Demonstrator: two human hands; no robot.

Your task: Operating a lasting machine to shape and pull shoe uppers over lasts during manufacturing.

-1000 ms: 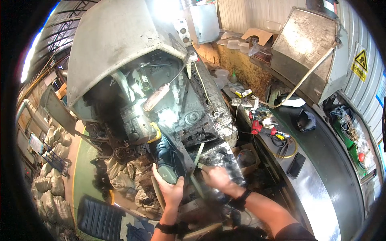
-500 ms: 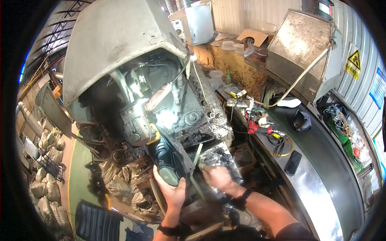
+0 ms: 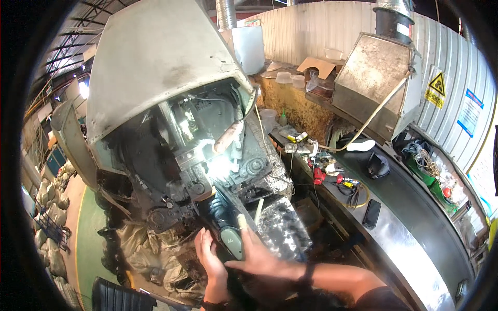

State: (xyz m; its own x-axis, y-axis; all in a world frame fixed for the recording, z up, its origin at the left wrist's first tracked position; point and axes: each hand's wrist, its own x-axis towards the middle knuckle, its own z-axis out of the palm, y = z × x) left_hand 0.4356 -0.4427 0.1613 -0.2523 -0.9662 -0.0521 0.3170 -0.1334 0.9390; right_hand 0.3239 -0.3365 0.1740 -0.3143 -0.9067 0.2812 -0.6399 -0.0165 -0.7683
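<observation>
In front of me a dark shoe (image 3: 219,206) with a green rounded end (image 3: 232,242) points away, its far end at the machine's metal parts. My right hand (image 3: 254,254) is closed around the green end, fingers along its right side and thumb below it. A pale cover sits on one right fingertip. My left hand (image 3: 209,257) is open just left of the green end, fingers stretched out and holding nothing. The machine (image 3: 171,192) has a large pale hood (image 3: 166,67), and a bright light shines on its metal parts. A worn, light-coloured handle (image 3: 228,136) hangs above them.
On the bench at right lie a black phone (image 3: 371,214), a red tool (image 3: 319,176), cables, a white sole-shaped piece (image 3: 361,145) and a dark shoe-like item (image 3: 379,165). Pale sacks (image 3: 150,254) lie below left, near a black seat (image 3: 122,295). A metal box (image 3: 376,85) stands at back right.
My right hand has moved left from beside a pale rod onto the shoe's green end. My left hand has let go of it and opened at its left. The view has shifted slightly.
</observation>
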